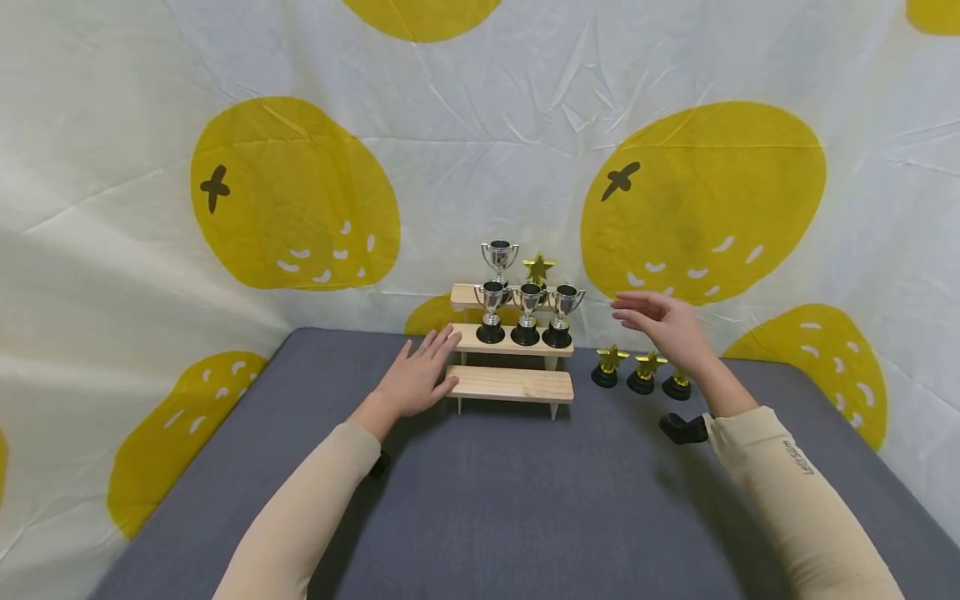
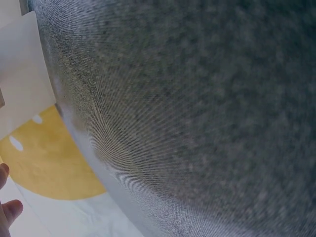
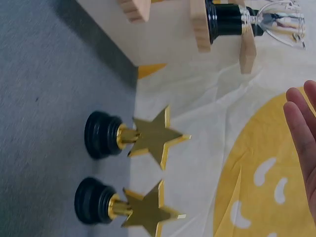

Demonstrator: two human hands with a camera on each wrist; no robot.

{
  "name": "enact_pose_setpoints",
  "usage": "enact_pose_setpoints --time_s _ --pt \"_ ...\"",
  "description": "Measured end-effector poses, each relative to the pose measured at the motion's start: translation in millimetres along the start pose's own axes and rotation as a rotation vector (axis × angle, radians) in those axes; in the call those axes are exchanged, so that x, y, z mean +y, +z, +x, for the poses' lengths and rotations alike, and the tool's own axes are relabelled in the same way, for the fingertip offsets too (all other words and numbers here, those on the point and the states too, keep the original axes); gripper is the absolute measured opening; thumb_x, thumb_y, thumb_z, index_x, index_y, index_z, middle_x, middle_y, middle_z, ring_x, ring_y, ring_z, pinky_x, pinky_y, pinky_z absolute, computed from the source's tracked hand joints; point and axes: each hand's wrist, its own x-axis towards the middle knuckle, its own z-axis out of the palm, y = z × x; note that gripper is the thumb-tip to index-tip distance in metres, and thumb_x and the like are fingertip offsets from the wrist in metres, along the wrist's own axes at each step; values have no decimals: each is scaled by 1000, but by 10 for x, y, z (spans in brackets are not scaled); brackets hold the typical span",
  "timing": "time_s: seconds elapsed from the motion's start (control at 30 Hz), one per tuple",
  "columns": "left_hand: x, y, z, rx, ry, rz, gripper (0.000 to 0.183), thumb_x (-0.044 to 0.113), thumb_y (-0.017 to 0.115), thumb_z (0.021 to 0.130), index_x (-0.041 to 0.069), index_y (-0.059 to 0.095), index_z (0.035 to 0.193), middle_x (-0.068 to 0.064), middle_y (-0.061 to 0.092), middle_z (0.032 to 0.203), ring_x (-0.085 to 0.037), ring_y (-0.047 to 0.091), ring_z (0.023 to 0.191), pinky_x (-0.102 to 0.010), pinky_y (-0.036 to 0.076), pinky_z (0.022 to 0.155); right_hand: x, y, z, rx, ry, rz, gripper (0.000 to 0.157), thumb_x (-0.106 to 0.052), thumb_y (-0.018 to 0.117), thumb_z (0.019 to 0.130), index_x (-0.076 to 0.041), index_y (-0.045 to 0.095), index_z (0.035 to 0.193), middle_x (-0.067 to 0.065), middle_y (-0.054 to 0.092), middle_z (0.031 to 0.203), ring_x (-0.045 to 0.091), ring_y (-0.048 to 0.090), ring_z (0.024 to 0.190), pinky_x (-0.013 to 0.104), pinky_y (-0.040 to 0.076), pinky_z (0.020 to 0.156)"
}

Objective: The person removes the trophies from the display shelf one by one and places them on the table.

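A three-tier wooden display stand bears small trophies. On its middle tier stand three silver cup trophies with black bases. Behind them, the top tier carries another silver cup and a gold star trophy. My left hand lies at the stand's left side, fingers extended by the middle and lowest tiers. My right hand hovers right of the stand with loosely bent fingers, nothing in it. Below it, three gold star trophies stand in a row; two star trophies show in the right wrist view.
A dark grey cloth covers the table. Behind and left hangs a white curtain with yellow fruit prints, close behind the stand. A black wrist-worn device sits under the right wrist.
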Motion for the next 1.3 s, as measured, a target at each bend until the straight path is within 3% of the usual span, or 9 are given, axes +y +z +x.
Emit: enact_pose_setpoints --time_s 0.27,0.57,1.03,1.3 --pt "-11 21 2 8 2 3 75 48 47 108 15 13 167 -8 8 172 -32 19 154 -64 20 118 -11 125 110 18 15 32 43 -10 61 104 9 54 142 30 63 130 7 70 105 18 54 86" --pt "-13 12 -8 2 2 1 75 48 47 108 14 13 167 -8 8 172 -33 19 154 -64 20 118 23 274 217 56 43 110 46 -7 61 104 9 51 145 34 59 134 0 66 102 26 54 91" --pt "-13 23 4 0 -6 -10 76 47 47 108 15 12 167 -7 7 172 -32 18 155 -65 19 118 -23 452 373 -27 122 119 60 -18 68 102 -1 44 154 24 56 144 31 61 122 24 54 92" --pt "-5 20 11 -7 -6 -4 76 48 46 108 15 11 167 -8 6 172 -32 18 155 -64 19 118 -4 531 403 -13 107 135 58 -15 68 101 -2 47 153 25 59 136 19 65 110 28 55 92"
